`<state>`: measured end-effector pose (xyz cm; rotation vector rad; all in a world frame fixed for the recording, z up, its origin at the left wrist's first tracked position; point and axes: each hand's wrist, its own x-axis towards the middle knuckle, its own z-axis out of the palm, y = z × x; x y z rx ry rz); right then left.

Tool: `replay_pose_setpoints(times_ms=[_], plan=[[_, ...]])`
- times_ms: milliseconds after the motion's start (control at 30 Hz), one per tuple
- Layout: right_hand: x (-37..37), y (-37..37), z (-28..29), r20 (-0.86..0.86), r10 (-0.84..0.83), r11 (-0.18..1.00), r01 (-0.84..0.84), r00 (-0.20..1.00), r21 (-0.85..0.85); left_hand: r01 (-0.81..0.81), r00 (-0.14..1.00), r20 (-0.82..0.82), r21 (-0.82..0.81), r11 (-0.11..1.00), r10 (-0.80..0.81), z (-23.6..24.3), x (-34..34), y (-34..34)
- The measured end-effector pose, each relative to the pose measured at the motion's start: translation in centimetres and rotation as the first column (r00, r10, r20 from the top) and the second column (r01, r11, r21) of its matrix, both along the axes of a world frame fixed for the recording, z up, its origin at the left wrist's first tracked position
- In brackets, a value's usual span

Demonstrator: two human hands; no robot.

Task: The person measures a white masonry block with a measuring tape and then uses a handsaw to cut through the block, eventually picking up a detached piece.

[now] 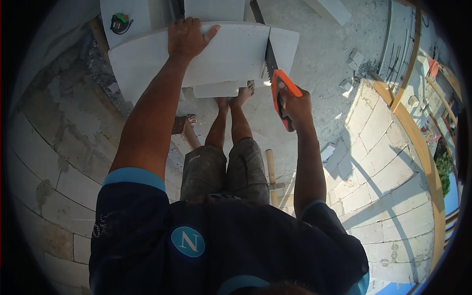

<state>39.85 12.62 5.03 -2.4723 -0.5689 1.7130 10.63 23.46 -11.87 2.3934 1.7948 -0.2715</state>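
Fingers, left hand [189, 39]: bent and close together over the far edge of the block, thumb spread out to the right; the palm presses down on its top.
Fingers, right hand [296, 104]: curled round the orange and black handle of the saw [271, 61]; thumb visible, the fingertips mostly hidden, so I cannot tell how tightly they close.
Block: long, white, lying flat across the top of the view, beyond the bare feet [241, 97].
Saw: its toothed blade crosses the block near the right end, along a dark line; the depth of the cut is unclear.
Tape measure [119, 23]: black and green, on a pale surface past the block's left end.
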Motion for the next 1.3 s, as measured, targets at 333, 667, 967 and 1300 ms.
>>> replay_pose_setpoints(times_ms=[333, 667, 967, 1300], plan=[[1.6, -11.1, 6.5, 0.04, 0.045, 0.995, -0.048, 0.998, 0.093, -0.08, 0.988, 0.121, -0.139, 0.987, 0.097, 3.6, -0.4, 0.1], [0.6, -7.5, 2.9, -0.021, 0.05, 0.987, -0.047, 0.999, 0.156, -0.013, 1.0, 0.006, -0.078, 0.997, 0.014, 1.6, -0.8, 0.1], [2.0, 0.9, 0.6, -0.114, -0.035, 0.996, 0.025, 0.993, -0.089, 0.047, 0.999, 0.015, 0.068, 0.997, -0.048, 0.4, 1.3, -0.1], [-0.1, -9.1, 3.4, -0.079, -0.078, 0.956, 0.097, 0.994, 0.276, 0.075, 0.997, 0.013, 0.099, 0.992, -0.077, 0.8, -0.8, 0.6]])
